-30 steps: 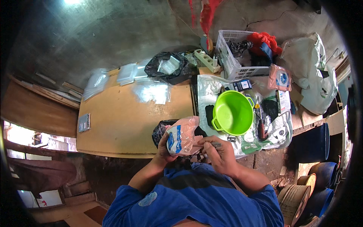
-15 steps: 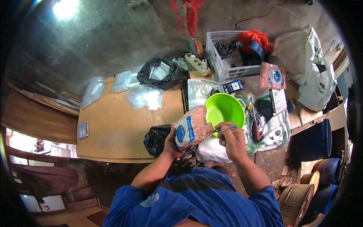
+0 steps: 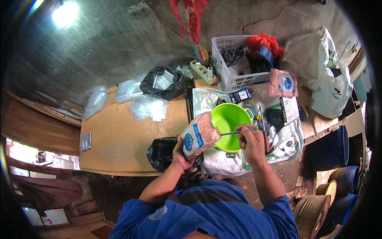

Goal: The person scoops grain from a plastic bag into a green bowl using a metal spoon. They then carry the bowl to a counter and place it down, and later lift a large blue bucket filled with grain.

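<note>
My left hand grips a clear plastic bag of pinkish contents with a blue-and-white label, tilted with its open end toward the right. My right hand is closed on the handle of a slim metal utensil, whose far tip reaches the bag's mouth; whether it is inside is unclear. Both the bag's open end and the utensil are over or against a lime-green two-handled basin, which sits on a white printed sack. A crumpled black bag lies left of my left hand.
A wooden table bears clear bags and a black bag of plastic. Behind are a power strip, white crate and pink packet; a large white bag stands right, and barrels lower right.
Both hands have moved rightward and up relative to the basin, bringing the bag and utensil over it. My right hand has risen most. The whole view has shifted.
</note>
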A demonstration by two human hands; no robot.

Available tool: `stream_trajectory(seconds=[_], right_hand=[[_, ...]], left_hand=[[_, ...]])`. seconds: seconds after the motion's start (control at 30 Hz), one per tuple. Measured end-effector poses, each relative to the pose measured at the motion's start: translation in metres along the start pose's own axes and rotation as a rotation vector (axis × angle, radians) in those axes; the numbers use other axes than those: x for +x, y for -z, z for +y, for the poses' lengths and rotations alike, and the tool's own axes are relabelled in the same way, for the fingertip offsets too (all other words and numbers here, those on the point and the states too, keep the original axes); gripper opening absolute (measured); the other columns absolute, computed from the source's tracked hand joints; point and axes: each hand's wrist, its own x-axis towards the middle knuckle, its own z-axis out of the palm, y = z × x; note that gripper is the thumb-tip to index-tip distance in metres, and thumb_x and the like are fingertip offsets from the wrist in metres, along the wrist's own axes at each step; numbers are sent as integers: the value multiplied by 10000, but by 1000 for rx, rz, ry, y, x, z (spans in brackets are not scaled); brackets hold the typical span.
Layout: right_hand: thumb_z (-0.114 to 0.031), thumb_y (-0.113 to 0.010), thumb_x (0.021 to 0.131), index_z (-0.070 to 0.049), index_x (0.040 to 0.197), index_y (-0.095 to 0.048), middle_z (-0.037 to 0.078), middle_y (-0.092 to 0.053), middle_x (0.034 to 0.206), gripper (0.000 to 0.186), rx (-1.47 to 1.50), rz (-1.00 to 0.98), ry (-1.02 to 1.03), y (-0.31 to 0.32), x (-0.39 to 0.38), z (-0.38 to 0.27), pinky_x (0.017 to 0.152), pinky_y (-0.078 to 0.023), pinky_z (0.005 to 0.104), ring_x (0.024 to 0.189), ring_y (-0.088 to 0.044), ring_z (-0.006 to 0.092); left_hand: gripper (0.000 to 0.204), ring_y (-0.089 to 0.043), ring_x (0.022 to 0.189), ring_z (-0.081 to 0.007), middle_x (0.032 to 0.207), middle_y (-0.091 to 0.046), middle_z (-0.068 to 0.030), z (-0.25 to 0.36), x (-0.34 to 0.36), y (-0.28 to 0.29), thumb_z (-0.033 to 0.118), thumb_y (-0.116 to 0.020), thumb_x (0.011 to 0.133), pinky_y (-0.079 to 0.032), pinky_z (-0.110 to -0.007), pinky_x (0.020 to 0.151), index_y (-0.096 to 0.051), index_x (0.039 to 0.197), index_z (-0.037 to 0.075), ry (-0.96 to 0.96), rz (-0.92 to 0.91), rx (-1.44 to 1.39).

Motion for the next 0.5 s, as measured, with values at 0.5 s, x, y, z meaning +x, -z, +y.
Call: stream_trajectory(seconds=[0.5], right_hand=[[-177, -529, 1019, 7, 1012, -641, -23, -496, 653, 215, 112, 31, 28, 27, 14, -5, 454, -259, 222, 495, -365, 37]], left_hand=[[632, -702, 745, -268, 1201, -673, -142, -6, 12, 4, 577, -529, 955, -573, -337, 580, -522, 1381, 111, -62, 18, 1]])
